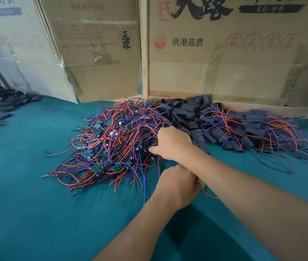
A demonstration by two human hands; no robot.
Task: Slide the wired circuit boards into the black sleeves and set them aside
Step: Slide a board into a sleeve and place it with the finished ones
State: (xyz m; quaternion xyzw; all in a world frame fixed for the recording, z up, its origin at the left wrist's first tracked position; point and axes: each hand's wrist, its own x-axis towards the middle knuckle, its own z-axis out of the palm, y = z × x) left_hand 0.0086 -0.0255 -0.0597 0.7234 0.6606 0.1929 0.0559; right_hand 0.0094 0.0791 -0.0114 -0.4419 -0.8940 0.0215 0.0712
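Note:
A tangled pile of wired circuit boards (111,146), small green boards with red and blue leads, lies on the teal table. Behind and to its right sits a heap of black sleeves (192,113), merging into sleeved boards with wires (258,129). My right hand (172,144) reaches across to the right edge of the wire pile, its fingers curled down into the leads and pinching some. My left hand (177,183) is tucked under my right forearm, its fingers hidden. It grips a piece from which a red wire (210,195) trails out.
Cardboard boxes (224,63) form a wall along the back of the table (36,213). More black sleeved pieces (1,104) are heaped at the far left edge. Loose leads fan out around the central pile.

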